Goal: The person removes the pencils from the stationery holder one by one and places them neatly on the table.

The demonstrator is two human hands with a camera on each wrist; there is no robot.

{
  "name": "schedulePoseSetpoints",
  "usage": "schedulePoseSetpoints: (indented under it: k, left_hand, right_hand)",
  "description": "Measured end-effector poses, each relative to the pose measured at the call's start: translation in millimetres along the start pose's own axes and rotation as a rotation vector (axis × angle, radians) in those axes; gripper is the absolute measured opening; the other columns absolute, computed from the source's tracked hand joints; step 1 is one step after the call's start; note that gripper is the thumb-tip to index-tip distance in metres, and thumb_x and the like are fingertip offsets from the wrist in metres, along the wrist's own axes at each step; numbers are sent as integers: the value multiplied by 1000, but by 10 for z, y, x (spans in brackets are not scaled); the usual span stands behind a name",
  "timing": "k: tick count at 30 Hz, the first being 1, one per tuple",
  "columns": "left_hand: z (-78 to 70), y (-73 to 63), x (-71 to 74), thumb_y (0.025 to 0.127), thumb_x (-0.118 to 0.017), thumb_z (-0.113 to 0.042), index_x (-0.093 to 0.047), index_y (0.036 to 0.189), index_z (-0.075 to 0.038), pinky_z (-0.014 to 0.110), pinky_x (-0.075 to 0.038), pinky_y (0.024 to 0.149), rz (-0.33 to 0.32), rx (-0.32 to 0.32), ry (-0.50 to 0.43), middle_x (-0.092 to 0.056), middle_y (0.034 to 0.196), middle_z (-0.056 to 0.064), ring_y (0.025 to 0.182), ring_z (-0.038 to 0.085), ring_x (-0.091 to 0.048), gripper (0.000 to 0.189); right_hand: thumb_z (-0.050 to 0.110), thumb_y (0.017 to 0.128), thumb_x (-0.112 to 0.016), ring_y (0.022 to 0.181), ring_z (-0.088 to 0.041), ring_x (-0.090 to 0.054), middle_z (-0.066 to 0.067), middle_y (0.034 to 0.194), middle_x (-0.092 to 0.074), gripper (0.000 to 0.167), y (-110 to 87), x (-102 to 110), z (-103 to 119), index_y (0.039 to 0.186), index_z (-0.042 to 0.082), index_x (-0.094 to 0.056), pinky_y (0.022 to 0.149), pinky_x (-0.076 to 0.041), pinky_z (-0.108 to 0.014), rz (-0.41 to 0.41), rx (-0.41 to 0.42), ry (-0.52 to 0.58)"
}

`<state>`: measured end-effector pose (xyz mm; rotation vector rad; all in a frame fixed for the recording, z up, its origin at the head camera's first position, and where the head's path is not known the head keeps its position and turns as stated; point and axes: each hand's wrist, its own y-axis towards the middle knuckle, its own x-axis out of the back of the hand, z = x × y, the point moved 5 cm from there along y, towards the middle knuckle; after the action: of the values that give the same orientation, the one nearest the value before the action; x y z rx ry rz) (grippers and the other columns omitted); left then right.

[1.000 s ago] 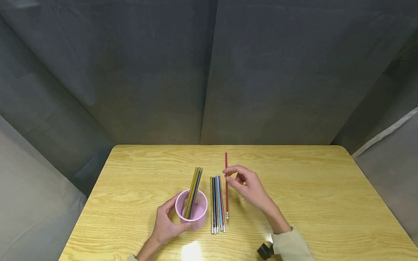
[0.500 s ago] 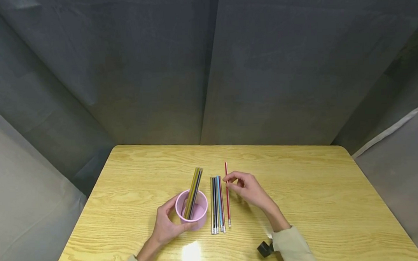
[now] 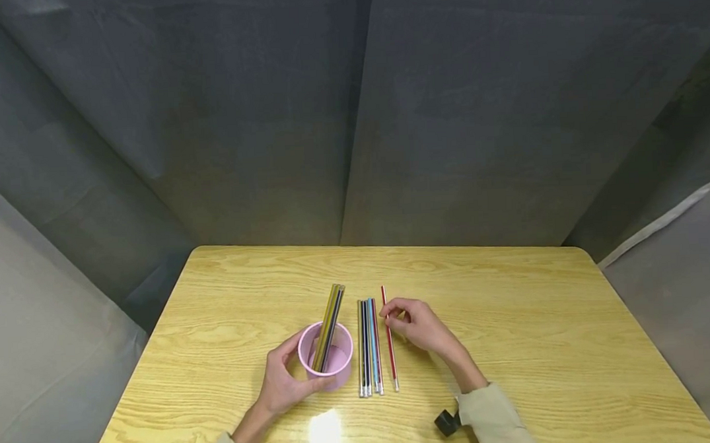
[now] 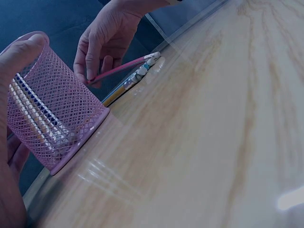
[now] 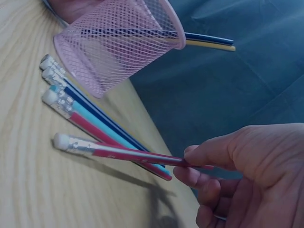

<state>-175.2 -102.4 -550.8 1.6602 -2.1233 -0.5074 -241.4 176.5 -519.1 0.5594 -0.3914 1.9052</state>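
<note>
My left hand (image 3: pixel 281 383) grips a pink mesh pencil cup (image 3: pixel 343 379) around its side, and the cup stands on the table. Several yellow and dark blue pencils (image 3: pixel 328 328) lean inside it. Between thumb and fingertips, my right hand (image 3: pixel 419 326) pinches a red pencil (image 5: pixel 128 154), its white eraser end toward me. In the right wrist view this pencil is tilted, with a shadow below it. Just left of it lies a row of pencils (image 3: pixel 368 346) in yellow, dark blue, light blue and red, erasers toward me.
The wooden table (image 3: pixel 514 320) has rounded far corners. Grey cloth curtains (image 3: pixel 255 120) hang behind it and at both sides. A small black block (image 3: pixel 447 423) sits at the right sleeve (image 3: pixel 494 417).
My right hand has moved slightly toward me with the red pencil, whose eraser end has swung a little to the right. The left hand and cup stay in place.
</note>
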Motion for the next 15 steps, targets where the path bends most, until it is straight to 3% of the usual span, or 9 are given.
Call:
schedulePoseSetpoints:
  k: [7, 15]
  left_hand:
    - [0, -1, 3, 61, -96, 0, -56, 143, 7, 36, -50, 114, -4, -13, 8, -66, 136, 25, 125, 26, -66, 91]
    - [5, 1, 10, 62, -96, 0, -56, 142, 8, 37, -51, 113, -2, -13, 11, -66, 136, 25, 126, 25, -66, 90]
  right_hand:
    - [1, 97, -67, 78, -15, -58, -8, 94, -71, 14, 21, -83, -63, 110, 2, -72, 67, -52, -21, -9, -10, -3]
    - [1, 98, -64, 83, -15, -59, -11, 103, -74, 15, 8, -92, -63, 108, 2, -74, 73, -52, -25, -19, -39, -43]
